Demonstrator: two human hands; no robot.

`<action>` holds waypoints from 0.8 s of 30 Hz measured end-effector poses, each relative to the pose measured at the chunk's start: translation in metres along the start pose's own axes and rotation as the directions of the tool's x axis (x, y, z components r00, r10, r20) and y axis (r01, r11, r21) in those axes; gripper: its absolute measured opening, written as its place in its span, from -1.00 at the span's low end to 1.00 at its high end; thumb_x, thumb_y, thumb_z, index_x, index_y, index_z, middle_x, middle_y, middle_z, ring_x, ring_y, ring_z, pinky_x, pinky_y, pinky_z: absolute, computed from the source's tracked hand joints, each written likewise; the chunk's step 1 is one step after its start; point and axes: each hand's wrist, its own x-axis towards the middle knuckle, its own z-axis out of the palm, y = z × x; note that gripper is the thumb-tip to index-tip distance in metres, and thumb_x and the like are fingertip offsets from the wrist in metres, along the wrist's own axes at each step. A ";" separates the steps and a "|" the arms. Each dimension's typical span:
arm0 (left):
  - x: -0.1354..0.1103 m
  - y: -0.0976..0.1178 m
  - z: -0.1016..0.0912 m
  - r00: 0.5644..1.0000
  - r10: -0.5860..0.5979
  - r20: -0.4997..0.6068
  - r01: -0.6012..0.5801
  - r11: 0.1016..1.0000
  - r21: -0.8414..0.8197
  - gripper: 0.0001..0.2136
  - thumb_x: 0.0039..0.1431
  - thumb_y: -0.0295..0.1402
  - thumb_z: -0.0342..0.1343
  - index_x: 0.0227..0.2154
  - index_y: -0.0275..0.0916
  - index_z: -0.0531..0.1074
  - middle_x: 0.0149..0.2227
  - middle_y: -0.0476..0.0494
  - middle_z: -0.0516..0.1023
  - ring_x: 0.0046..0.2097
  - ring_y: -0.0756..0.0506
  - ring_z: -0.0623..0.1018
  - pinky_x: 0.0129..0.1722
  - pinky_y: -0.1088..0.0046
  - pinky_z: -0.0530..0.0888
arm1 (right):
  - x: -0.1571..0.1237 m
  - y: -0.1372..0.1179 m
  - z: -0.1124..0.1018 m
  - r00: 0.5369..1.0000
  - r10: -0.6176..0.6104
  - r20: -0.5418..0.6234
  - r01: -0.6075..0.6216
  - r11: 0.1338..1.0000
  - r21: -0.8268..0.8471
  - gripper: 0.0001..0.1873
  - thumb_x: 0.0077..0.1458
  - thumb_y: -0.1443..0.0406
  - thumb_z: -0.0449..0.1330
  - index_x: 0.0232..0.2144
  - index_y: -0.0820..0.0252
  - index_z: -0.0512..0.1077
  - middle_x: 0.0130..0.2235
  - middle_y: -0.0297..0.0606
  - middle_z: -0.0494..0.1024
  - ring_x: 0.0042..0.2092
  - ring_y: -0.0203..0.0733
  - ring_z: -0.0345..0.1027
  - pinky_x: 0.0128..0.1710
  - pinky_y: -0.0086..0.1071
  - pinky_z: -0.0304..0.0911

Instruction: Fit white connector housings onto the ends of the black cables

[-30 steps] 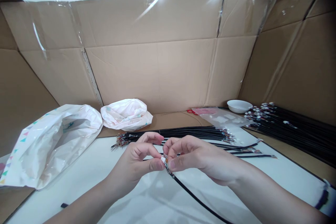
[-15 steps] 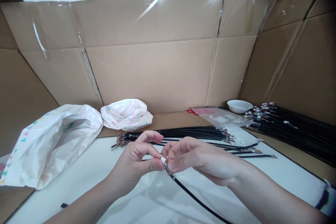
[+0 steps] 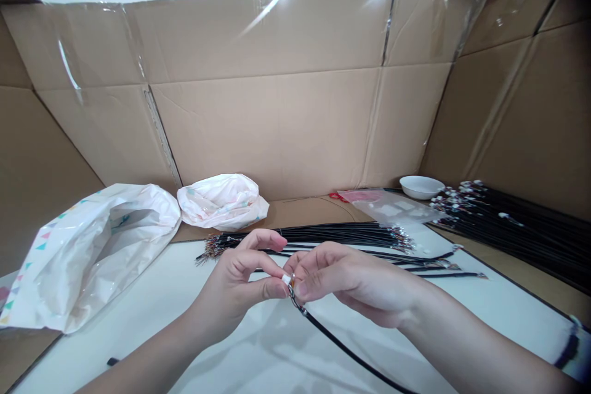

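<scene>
Our left hand (image 3: 233, 288) pinches one white connector (image 3: 287, 279); our right hand (image 3: 355, 280) grips thin wires of one black cable (image 3: 323, 329). We count two white bags (image 3: 221, 203) and one bowl (image 3: 422, 188).

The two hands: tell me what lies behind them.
Behind the hands, black cables with exposed wire ends lie on the white tabletop. The fingers cover stretches of them, which cannot be seen.

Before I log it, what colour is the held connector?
The connector is white; the head view shows it.
</scene>
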 end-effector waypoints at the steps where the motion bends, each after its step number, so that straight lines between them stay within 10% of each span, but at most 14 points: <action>1: 0.000 0.000 0.000 1.000 0.007 0.000 -0.007 1.000 0.003 -0.92 -0.15 -0.22 0.35 -0.59 -0.03 0.60 -0.12 -0.09 0.33 0.01 -0.16 0.30 0.08 0.26 0.24 | 0.000 0.000 0.000 1.000 0.001 -0.003 -0.001 1.000 0.005 -0.89 -0.24 0.35 0.29 -0.62 0.30 0.42 -0.51 -0.37 0.38 -0.37 -0.32 0.18 -0.26 -0.37 -0.01; 24: 0.002 0.002 -0.003 1.000 0.016 -0.025 -0.015 0.999 0.042 -0.92 -0.16 -0.24 0.35 -0.59 -0.09 0.60 -0.16 -0.13 0.33 -0.07 -0.15 0.33 -0.09 0.37 0.37 | 0.002 0.003 0.000 1.000 -0.020 0.008 0.019 0.997 0.071 -0.88 -0.23 0.33 0.31 -0.61 0.28 0.45 -0.49 -0.36 0.38 -0.32 -0.29 0.18 -0.21 -0.36 -0.04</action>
